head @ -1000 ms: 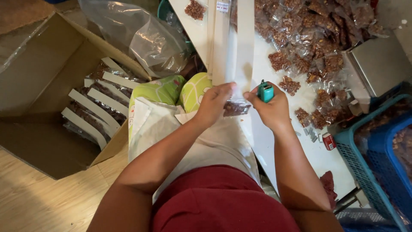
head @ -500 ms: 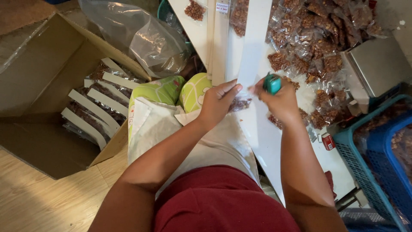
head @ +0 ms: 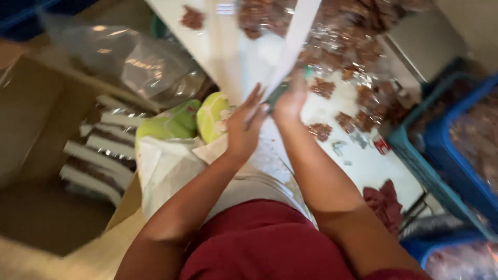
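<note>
The picture is motion-blurred. My right hand [head: 291,99] is closed on a small green tool [head: 280,93] at the edge of the white table [head: 363,166]. Just to its left, my left hand [head: 243,129] is raised with fingers apart, its fingertips by the tool and the lower end of a long white strip [head: 298,36] that slants up the table. I see no packet in the left hand. Clear packets of brown snack [head: 358,46] lie heaped on the table beyond both hands.
At left, an open cardboard box [head: 31,119] holds rows of white-topped packets [head: 104,150]. Nearby are a large clear plastic bag [head: 140,67], a green-yellow bag [head: 176,122] and a white sack [head: 166,166]. Blue baskets [head: 456,150] stand right; a grey box [head: 420,44] sits behind.
Both hands have moved up and away from me toward the white strip. The small brown packet under my left hand is no longer visible. My head moved, blurring the view.
</note>
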